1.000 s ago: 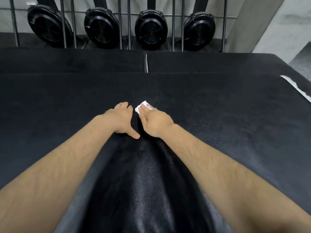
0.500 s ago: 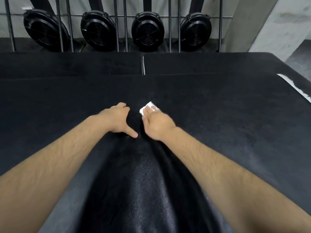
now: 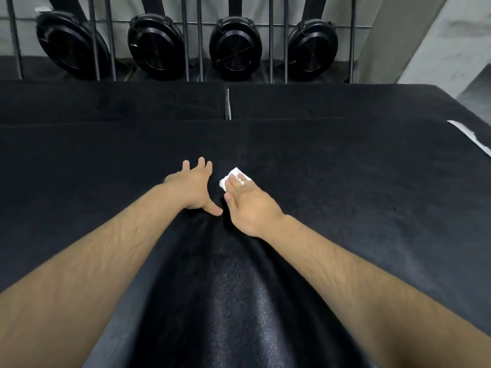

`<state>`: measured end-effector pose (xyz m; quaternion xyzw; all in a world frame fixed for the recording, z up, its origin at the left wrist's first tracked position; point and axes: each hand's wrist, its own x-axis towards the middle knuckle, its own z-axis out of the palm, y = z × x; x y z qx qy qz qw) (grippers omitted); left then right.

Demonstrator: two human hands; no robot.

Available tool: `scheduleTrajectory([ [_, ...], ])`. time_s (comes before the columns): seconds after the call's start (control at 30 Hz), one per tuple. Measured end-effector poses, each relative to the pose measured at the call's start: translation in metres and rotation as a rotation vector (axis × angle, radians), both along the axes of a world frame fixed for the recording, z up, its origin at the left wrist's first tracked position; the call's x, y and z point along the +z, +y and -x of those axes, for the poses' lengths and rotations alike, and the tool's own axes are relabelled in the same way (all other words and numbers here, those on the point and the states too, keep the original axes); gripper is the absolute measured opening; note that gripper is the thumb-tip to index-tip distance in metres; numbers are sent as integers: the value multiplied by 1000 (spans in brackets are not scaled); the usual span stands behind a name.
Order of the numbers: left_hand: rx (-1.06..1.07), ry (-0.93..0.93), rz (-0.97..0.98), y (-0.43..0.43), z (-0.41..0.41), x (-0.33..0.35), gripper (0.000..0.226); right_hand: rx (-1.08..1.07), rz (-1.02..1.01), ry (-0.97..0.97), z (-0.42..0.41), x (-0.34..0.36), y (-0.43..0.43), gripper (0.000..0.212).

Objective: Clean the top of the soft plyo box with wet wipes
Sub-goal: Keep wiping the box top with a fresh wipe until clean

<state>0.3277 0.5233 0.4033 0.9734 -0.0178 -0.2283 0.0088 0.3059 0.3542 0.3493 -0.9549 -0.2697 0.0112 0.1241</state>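
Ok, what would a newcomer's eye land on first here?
The white wipe under the straight fingers of the right hand stands out against the black box top, mid-frame. The left hand presses flat beside it, fingers spread. Four round black discs line the far side.

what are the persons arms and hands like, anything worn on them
Nothing worn shows. The left hand and right hand are bare: no gloves, rings or wristbands. The left forearm and right forearm are bare too, with fine hair, and no sleeve comes into view. No tattoos or markings show.
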Motion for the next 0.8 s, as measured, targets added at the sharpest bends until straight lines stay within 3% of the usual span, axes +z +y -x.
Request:
scheduleTrajectory([
  [0.07, 11, 1, 1, -2, 0, 1, 132, 14, 1, -16, -13, 9, 3, 48],
  [0.2, 62, -7, 106, 7, 4, -1, 135, -27, 32, 147, -56, 20, 28, 52],
  [0.4, 137, -28, 198, 2, 13, 2, 137, 98, -81, 145, -27, 11, 17, 51],
  [0.6, 147, -16, 179, 1, 11, 2, 136, 2, -31, 184, -60, 18, 33, 52],
  [0.8, 18, -17, 52, 2, -2, 8, 135, 39, 6, 203, -54, 15, 7, 50],
])
